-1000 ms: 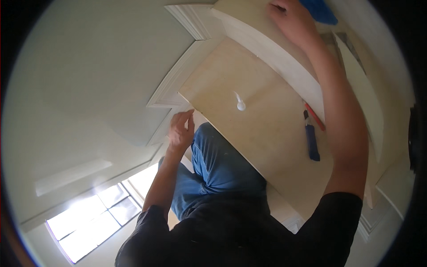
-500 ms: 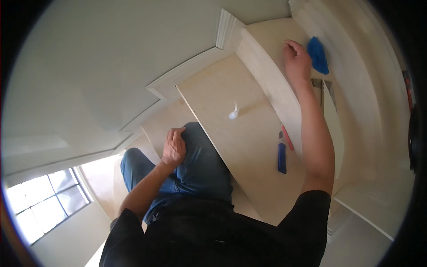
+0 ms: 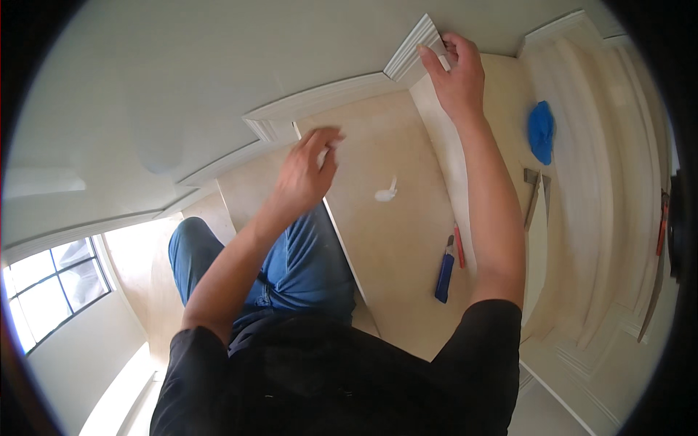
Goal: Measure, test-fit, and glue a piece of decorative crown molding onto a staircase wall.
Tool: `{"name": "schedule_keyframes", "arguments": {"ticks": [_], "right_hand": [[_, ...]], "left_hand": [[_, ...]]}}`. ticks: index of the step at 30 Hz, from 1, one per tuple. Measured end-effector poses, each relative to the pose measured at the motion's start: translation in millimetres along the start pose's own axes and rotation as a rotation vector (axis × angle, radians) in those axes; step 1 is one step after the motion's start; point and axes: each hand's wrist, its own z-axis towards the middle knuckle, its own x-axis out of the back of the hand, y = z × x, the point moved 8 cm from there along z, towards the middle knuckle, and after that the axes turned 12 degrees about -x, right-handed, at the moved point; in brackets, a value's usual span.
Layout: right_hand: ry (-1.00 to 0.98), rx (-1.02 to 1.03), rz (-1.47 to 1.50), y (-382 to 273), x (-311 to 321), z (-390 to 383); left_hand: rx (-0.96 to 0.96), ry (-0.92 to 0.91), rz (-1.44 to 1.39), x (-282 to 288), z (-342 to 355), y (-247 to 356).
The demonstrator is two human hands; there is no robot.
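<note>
Item 1: short white ridged moulding (image 3: 411, 52), set at a slant against the smooth pale grey-green wall (image 3: 182, 123), at the corner of a step.
Right hand (image 3: 456, 76): at the moulding's upper right end, thumb over its face, fingers curled near its edge; whether it grips cannot be told.
Left hand (image 3: 305, 171): above the front edge of the step, fingers loosely curved and partly open, blurred.
Item 2: longer white moulding run (image 3: 320, 99), following the wall down to the left from the first piece.
Item 3: pale wooden step board (image 3: 385, 247), bearing a small white object (image 3: 386, 194) of unclear kind, a blue-handled tool (image 3: 443, 277) and, just beside it, a slim red stick (image 3: 459, 247).
Item 4: upper pale wooden step (image 3: 502, 91), right of the right hand, bearing a crumpled blue cloth (image 3: 540, 133) and, nearer the person, a grey metal square (image 3: 534, 176) by a tapered whitish strip (image 3: 536, 254).
Item 5: bright paned window (image 3: 54, 291), far left.
</note>
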Motion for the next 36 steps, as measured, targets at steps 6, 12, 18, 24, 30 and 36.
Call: {"name": "schedule_keyframes", "arguments": {"ticks": [6,12,18,24,30,36], "right_hand": [[-0.052,-0.03,0.075,0.4,-6.4,14.9],[-0.225,-0.211,-0.091,8.9,9.5,24.8],[-0.21,-0.145,-0.155,12.7,6.4,28.9],[-0.22,-0.136,-0.116,14.4,5.7,28.6],[-0.199,-0.123,-0.048,16.8,6.3,29.5],[-0.214,-0.167,-0.071,17.2,5.1,28.9]], "left_hand": [[-0.215,0.112,-0.05,-38.2,93.5,-11.1],[-0.041,0.101,-0.143,-67.1,102.2,-25.6],[0.054,0.148,-0.182,-70.3,100.1,-27.2],[0.128,0.209,-0.282,-74.9,96.2,-33.6],[0.153,0.239,-0.287,-75.5,95.9,-39.9],[0.156,0.234,-0.284,-73.7,95.9,-39.8]]}}
